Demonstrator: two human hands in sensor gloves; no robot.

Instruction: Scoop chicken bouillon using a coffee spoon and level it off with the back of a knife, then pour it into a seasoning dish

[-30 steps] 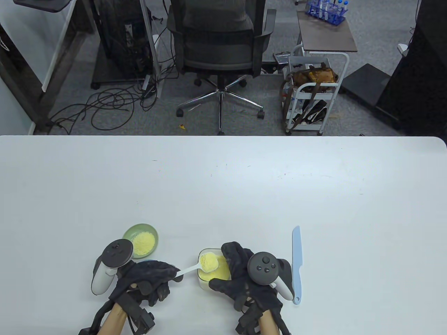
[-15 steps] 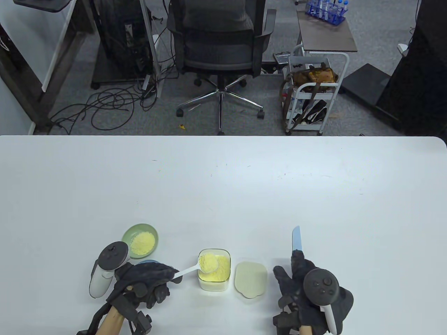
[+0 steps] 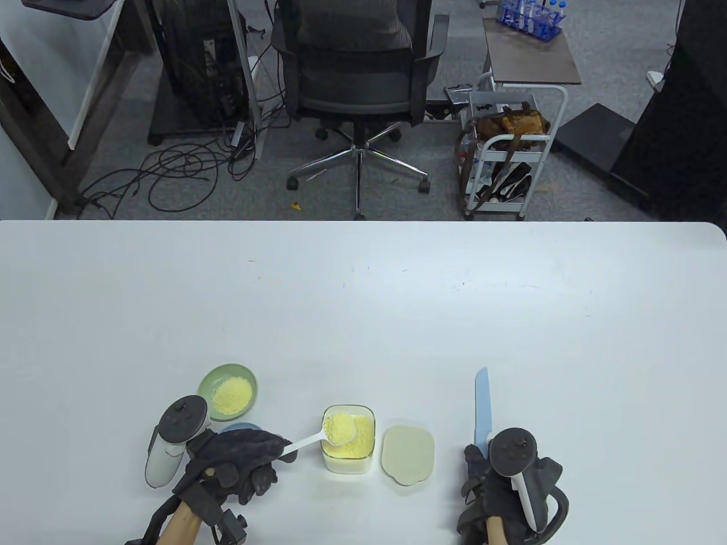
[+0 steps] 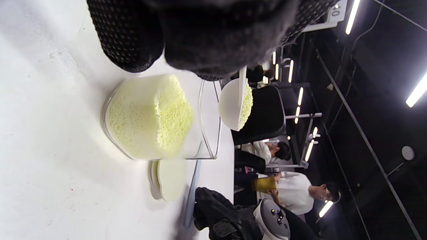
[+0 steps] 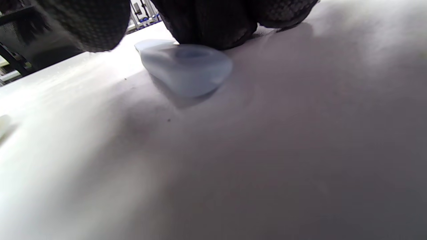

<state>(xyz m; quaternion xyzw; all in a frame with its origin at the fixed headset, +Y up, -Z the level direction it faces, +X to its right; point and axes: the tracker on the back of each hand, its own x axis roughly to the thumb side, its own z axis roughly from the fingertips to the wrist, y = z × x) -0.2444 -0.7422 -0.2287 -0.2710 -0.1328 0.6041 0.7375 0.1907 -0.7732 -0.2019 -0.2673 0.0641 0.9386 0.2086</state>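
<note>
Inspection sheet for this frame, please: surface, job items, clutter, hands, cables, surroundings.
Surface: white table, faint specks.
Job's things: heaped coffee spoon above open bouillon container; lid beside it; seasoning dish already holds granules; blue knife flat on table.
Clutter: nothing seen.
Hands: left hand has a grip on the spoon handle; right hand over the knife handle, grip unclear.
Cables: floor cables beyond the table.
Surroundings: office chair, cart.

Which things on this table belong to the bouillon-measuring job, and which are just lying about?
Belong to the job:
white plastic coffee spoon, heaped with granules, held by the left hand
clear square container of yellow bouillon
pale blue plastic knife, its handle under the right hand
round green seasoning dish

Just lying about:
cream lid, flat beside the container
blue object, mostly hidden behind the left hand
</note>
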